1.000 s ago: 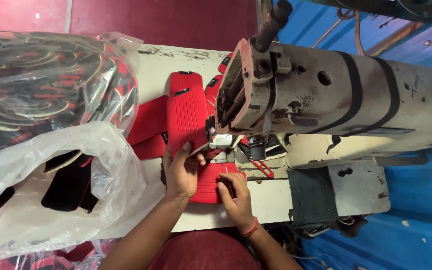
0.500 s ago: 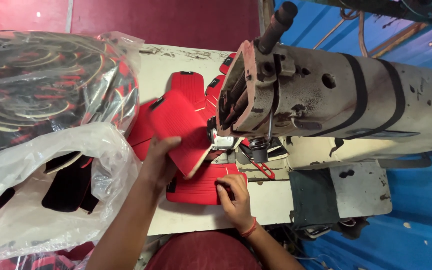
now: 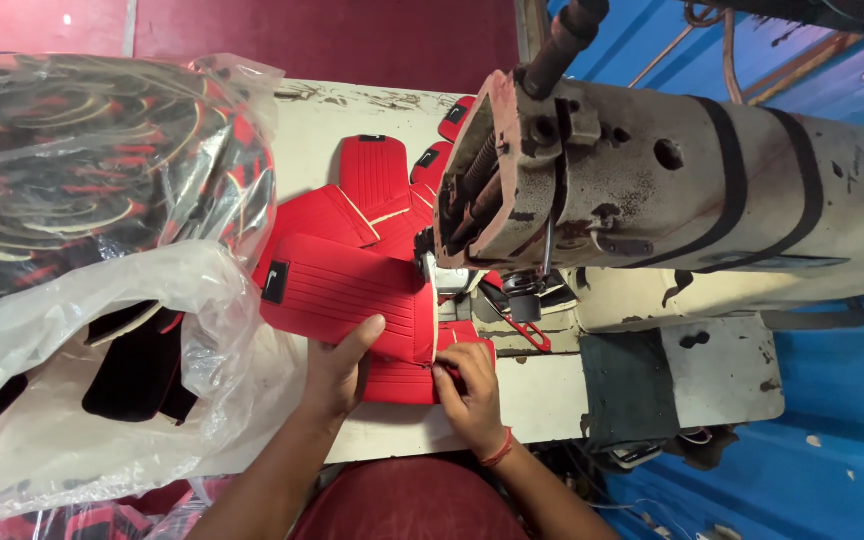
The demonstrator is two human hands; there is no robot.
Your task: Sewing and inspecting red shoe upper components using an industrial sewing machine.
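Industrial sewing machine (image 3: 672, 210), worn and grimy, fills the right half of the view; its head overhangs a cream table (image 3: 332, 120). Clear plastic bags (image 3: 102, 300) of red-and-black cut pieces are heaped at the left, the nearer one spilling against the left forearm.

Red ribbed upholstery panel (image 3: 352, 295) with cream piping lies on the table just left of the needle area, stacked over more red panels (image 3: 377, 175) reaching away toward the far edge. A second red layer shows beneath it at the near edge.

Left hand (image 3: 337, 375): palm under the panel's near edge, thumb on top, closed lightly on the upper panel. Right hand (image 3: 467, 385): fingertips pinched on the seam edge where the two layers meet, just in front of the presser foot, which is mostly hidden by the machine head.

Judgement: the step is aligning edges for stitching. Done well, it means keeping the piped edges flush, the layers flat, and fingertips off the needle line.
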